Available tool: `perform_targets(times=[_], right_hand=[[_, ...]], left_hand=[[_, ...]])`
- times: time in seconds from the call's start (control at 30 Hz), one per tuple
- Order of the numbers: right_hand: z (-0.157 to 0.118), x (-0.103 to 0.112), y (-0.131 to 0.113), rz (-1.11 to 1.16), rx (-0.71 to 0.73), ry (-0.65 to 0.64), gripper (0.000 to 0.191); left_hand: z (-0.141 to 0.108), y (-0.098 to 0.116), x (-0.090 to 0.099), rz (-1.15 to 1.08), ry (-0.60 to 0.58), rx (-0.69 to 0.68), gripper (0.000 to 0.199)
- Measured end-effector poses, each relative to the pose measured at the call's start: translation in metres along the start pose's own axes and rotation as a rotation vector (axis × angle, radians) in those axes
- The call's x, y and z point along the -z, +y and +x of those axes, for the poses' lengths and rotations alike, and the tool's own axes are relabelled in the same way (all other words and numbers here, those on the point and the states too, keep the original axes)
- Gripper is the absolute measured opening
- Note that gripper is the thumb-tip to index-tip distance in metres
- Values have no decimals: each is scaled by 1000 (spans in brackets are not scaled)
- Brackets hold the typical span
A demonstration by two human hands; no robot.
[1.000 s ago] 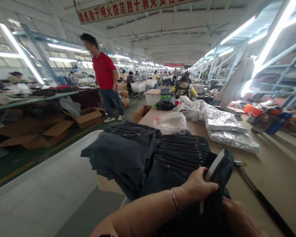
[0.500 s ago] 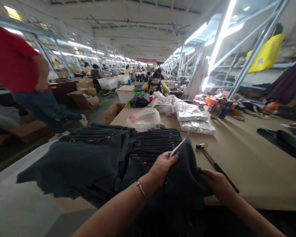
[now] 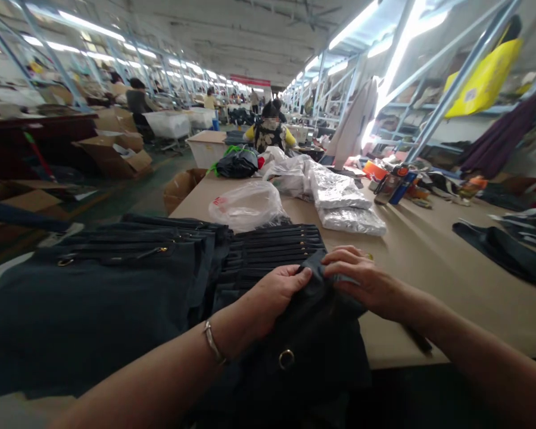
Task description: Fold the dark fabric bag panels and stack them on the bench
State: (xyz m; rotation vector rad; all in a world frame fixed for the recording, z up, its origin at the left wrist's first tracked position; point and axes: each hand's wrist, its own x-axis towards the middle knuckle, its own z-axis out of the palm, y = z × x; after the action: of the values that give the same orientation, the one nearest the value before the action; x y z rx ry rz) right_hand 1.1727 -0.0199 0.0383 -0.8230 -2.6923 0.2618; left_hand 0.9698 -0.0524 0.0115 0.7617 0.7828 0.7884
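A dark blue-grey fabric panel (image 3: 326,339) with a metal ring lies at the table's front edge. My left hand (image 3: 274,295) pinches its upper edge, thumb on top. Across from it, my right hand (image 3: 364,277) has its fingers curled over the same edge, gripping the cloth; its thumb is hidden. Left of my hands lies a large stack of matching dark pieces (image 3: 102,316) with zips and rings. Another pile with zips (image 3: 272,244) sits just behind the panel. A hammer's dark handle (image 3: 417,339) shows below my right forearm, its head hidden.
Silver-wrapped packets (image 3: 348,208) and a clear plastic bag (image 3: 248,205) lie farther back on the table (image 3: 446,280). Bottles (image 3: 393,185) stand at the right. A seated person (image 3: 271,134) works beyond the table. Cardboard boxes (image 3: 116,155) stand on the floor at left.
My right hand has moved up and left from the panel's lower right side to its upper edge. The raised flap is now folded down. The walking person has mostly left view at left.
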Motion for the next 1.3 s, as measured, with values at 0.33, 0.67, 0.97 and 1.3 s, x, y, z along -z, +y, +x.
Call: perform_targets(times=[0.33, 0.67, 0.97, 1.3], right_hand=[[33, 52, -10, -170, -90, -45, 7], [-20, 51, -34, 995, -603, -264, 37], [-54, -74, 24, 402, -535, -329, 35], [-41, -98, 47, -72, -493, -418, 34]], left_hand=[[-34, 86, 8, 1161, 217, -605, 28], [-87, 84, -1, 1093, 90, -132, 25], [-7, -14, 48, 1740, 115, 58, 27], [26, -22, 38, 1998, 143, 171, 32]])
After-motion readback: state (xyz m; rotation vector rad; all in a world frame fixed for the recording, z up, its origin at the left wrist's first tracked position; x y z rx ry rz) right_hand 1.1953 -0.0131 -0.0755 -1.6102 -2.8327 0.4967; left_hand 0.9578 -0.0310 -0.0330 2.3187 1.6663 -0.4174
